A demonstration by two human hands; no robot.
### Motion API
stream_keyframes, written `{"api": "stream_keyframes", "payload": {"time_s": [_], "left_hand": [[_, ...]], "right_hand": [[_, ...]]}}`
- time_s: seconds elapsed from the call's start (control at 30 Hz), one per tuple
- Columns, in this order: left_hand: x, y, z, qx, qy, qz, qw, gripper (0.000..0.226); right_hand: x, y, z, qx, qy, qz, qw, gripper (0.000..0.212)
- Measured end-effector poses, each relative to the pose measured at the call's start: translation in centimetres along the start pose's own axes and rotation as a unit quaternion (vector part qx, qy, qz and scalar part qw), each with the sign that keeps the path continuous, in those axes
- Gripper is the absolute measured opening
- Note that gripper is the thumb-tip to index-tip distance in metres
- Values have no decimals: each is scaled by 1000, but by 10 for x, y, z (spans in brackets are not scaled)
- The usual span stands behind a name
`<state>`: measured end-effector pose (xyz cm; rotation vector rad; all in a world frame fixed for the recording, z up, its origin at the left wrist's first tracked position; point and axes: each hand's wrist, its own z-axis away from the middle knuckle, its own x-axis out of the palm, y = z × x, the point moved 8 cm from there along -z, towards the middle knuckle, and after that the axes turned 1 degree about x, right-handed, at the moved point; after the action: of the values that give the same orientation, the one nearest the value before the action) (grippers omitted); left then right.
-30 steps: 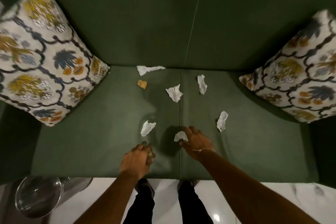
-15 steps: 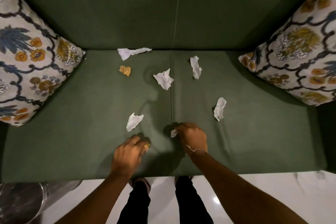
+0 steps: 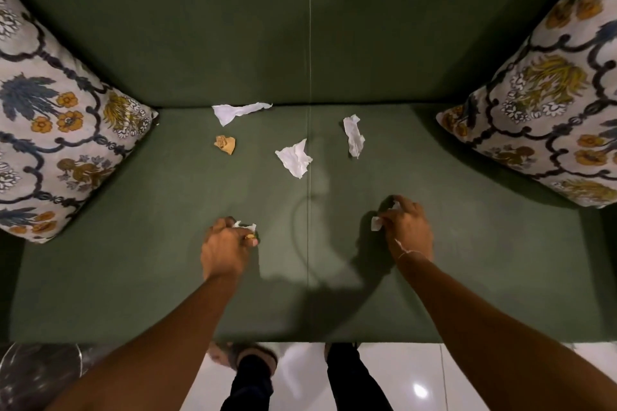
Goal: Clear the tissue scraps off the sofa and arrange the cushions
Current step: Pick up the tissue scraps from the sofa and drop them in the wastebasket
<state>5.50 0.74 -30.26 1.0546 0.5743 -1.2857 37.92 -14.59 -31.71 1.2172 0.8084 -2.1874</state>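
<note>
On the green sofa seat (image 3: 467, 260) my left hand (image 3: 225, 252) is closed around a white tissue scrap (image 3: 245, 226), with a small brown bit showing at the fingers. My right hand (image 3: 405, 228) grips another white scrap (image 3: 376, 223) and its fingers cover one more on the seat. Further back lie three white scraps: a long one (image 3: 238, 111) by the backrest, a crumpled one (image 3: 294, 158) at the centre seam, a narrow one (image 3: 354, 135) to the right. A brown scrap (image 3: 225, 144) lies left of them. Patterned cushions lean at the left (image 3: 63, 130) and right (image 3: 547, 103) ends.
A shiny metal bin (image 3: 36, 374) stands on the floor at the lower left, beside the sofa's front edge. White glossy floor tiles (image 3: 467, 374) and my feet (image 3: 247, 357) show below the seat. The sofa backrest (image 3: 300, 27) rises behind the scraps.
My left hand has closed over the scrap that lay just ahead of it. My right hand has moved right, still holding its scrap, onto the scrap lying there. The view has shifted closer.
</note>
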Motion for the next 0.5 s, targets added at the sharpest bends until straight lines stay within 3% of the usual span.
{"api": "stream_keyframes", "payload": {"time_s": [0.17, 0.23, 0.33, 0.5], "left_hand": [[6, -11, 0, 7, 39, 13, 999, 10], [4, -21, 6, 7, 50, 38, 998, 10], [-4, -48, 22, -31, 55, 120, 991, 19], [-36, -143, 58, -102, 67, 224, 967, 18]], "right_hand": [[4, 1, 1, -1, 16, -60, 998, 20], [6, 0, 14, 79, 28, -155, 984, 33], [23, -23, 48, 190, 33, -294, 936, 46], [86, -140, 115, 174, -49, -389, 903, 22]]}}
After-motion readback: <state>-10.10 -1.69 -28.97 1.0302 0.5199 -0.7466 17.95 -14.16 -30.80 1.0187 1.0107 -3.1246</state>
